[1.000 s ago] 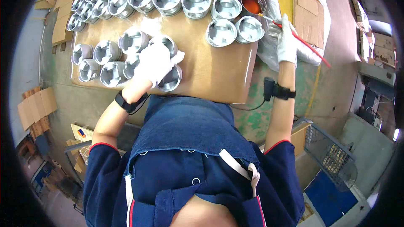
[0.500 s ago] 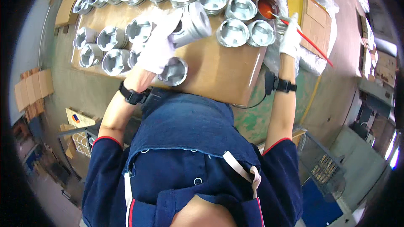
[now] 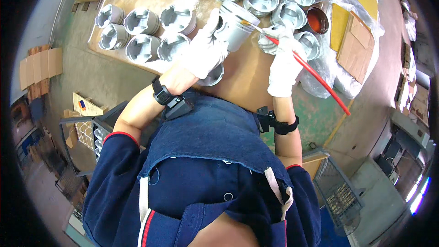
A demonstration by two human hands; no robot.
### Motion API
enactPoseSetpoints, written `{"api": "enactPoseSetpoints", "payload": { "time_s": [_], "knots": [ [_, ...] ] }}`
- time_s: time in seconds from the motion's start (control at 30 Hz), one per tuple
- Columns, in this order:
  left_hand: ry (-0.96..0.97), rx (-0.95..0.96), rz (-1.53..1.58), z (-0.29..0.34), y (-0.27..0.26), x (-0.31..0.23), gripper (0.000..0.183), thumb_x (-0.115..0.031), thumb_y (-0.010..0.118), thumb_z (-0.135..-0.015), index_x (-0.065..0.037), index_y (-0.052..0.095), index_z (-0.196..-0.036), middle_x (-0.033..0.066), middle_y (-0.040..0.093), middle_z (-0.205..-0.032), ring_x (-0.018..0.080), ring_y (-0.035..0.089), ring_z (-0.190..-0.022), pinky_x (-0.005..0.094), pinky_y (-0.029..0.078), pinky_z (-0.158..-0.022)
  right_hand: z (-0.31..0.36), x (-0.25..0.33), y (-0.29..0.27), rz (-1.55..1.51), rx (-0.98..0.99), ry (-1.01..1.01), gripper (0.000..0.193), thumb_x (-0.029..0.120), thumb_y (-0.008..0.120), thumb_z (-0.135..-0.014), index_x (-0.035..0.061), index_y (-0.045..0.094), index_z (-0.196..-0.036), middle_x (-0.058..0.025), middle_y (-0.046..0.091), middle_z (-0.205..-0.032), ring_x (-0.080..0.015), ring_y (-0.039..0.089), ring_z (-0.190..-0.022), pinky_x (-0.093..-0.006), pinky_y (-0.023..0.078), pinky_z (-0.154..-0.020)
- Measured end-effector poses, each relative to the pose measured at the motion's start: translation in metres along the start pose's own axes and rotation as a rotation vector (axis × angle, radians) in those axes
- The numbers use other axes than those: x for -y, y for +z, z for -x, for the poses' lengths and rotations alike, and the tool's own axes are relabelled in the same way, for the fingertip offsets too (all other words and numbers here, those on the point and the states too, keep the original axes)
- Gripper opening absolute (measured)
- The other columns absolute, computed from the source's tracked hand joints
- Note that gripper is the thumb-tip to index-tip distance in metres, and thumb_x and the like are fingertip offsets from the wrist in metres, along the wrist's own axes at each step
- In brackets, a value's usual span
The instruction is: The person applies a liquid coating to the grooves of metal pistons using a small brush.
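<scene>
Silver piston (image 3: 237,26) sits clamped in the gloved left hand (image 3: 206,50) above the table (image 3: 249,71), long axis tilted toward one o'clock; the right hand (image 3: 284,64), at three o'clock, grips a red-handled brush (image 3: 304,66) touching it.

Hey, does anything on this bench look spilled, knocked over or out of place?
Nothing stands out. The metal pistons sit upright in neat groups on the cardboard sheet. The left hand holds one piston off the sheet, the right hand brushes it with the red-handled brush, and no spill shows around the cup of brown liquid.
</scene>
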State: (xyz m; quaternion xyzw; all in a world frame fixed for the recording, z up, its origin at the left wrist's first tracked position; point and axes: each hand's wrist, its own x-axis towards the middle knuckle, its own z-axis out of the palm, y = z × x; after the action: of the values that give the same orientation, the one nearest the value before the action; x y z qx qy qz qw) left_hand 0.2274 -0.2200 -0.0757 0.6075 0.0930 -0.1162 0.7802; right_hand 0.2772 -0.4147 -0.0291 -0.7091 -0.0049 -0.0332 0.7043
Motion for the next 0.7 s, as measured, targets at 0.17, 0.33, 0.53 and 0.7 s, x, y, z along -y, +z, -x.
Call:
{"api": "enactPoseSetpoints", "payload": {
  "time_s": [0.17,0.33,0.53,0.7],
  "knots": [
    [0.093,-0.194,-0.379,0.005,-0.009,-0.008,0.076,-0.001,0.060,-0.088,-0.017,0.030,-0.156,0.0046,0.061,-0.095,0.0132,0.056,-0.076,0.0252,0.050,-0.066,-0.017,-0.006,-0.006,-0.113,-0.087,0.160,0.040,0.028,0.053,-0.104,-0.0047,0.073,-0.091,-0.0077,0.069,-0.070,-0.0108,0.061,-0.057,-0.0229,0.047,-0.056],
    [0.022,-0.076,-0.190,-0.004,-0.018,-0.048,0.052,-0.013,0.073,-0.083,-0.008,0.057,-0.133,0.0067,0.067,-0.105,0.0193,0.059,-0.082,0.0325,0.051,-0.076,-0.050,-0.012,-0.014,-0.232,-0.008,0.339,0.035,0.027,0.059,-0.101,-0.0019,0.072,-0.085,-0.0052,0.068,-0.068,-0.0066,0.050,-0.048,-0.0221,0.037,-0.047],
    [0.141,0.087,-0.852,-0.012,-0.002,-0.055,0.040,-0.042,0.065,-0.091,-0.003,0.069,-0.096,0.0126,0.066,-0.081,0.0259,0.062,-0.075,0.0376,0.049,-0.069,-0.029,-0.006,-0.005,0.196,0.147,-0.052,0.034,0.023,0.061,-0.099,0.0030,0.070,-0.072,-0.0076,0.064,-0.059,-0.0163,0.056,-0.052,-0.0299,0.041,-0.051],
    [-0.099,0.046,-0.508,-0.031,-0.005,-0.023,0.032,-0.033,0.065,-0.094,-0.003,0.070,-0.104,0.0043,0.069,-0.091,0.0086,0.058,-0.084,0.0286,0.049,-0.077,0.017,-0.013,-0.003,0.604,0.284,-0.507,0.030,0.018,0.062,-0.095,0.0085,0.069,-0.067,-0.0083,0.058,-0.056,-0.0253,0.056,-0.052,-0.0380,0.042,-0.052]
  ]
}}
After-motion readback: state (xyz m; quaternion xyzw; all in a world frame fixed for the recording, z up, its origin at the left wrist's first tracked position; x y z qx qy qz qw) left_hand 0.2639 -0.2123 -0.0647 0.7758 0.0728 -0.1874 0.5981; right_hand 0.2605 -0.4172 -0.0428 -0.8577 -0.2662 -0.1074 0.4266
